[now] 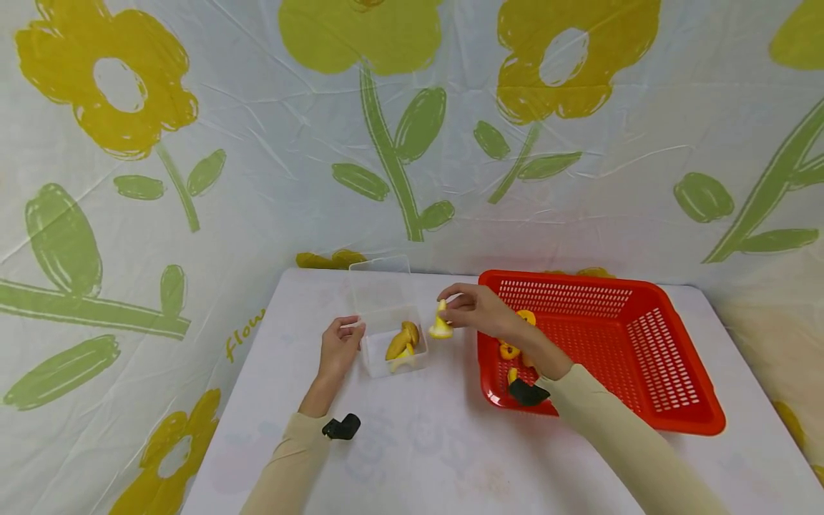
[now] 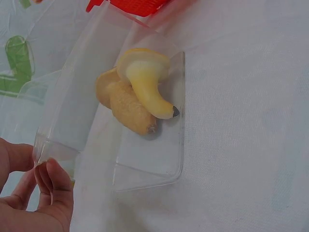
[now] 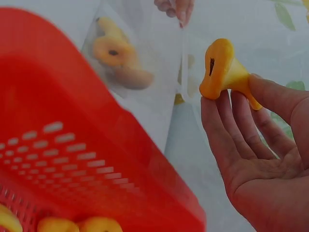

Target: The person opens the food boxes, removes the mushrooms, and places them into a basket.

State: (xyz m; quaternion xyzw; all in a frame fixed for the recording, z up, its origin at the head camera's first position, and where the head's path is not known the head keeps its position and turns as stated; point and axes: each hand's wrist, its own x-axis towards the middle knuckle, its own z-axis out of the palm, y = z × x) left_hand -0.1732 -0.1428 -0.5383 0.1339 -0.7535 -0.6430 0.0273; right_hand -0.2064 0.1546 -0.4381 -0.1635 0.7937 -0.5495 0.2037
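Note:
Between the thumb and fingers of my right hand (image 1: 479, 307) is a yellow toy mushroom (image 1: 441, 329), lifted between the plastic box and the basket. In the right wrist view its cap (image 3: 215, 72) points away from the palm. My left hand (image 1: 340, 349) pinches the left edge of the clear plastic box (image 1: 375, 352), thumb and fingertips at its wall in the left wrist view. Inside the box, a tan mushroom (image 2: 130, 111) and a yellow mushroom (image 2: 145, 84) lie against each other. The box's clear lid (image 1: 380, 290) stands folded back behind it.
A red perforated basket (image 1: 711, 400) stands to the right, under my right forearm. Several yellow mushrooms (image 1: 526, 316) lie in its left part, partly covered by the arm. Behind the white-covered table (image 1: 425, 443) hangs a flower-printed cloth (image 1: 270, 179).

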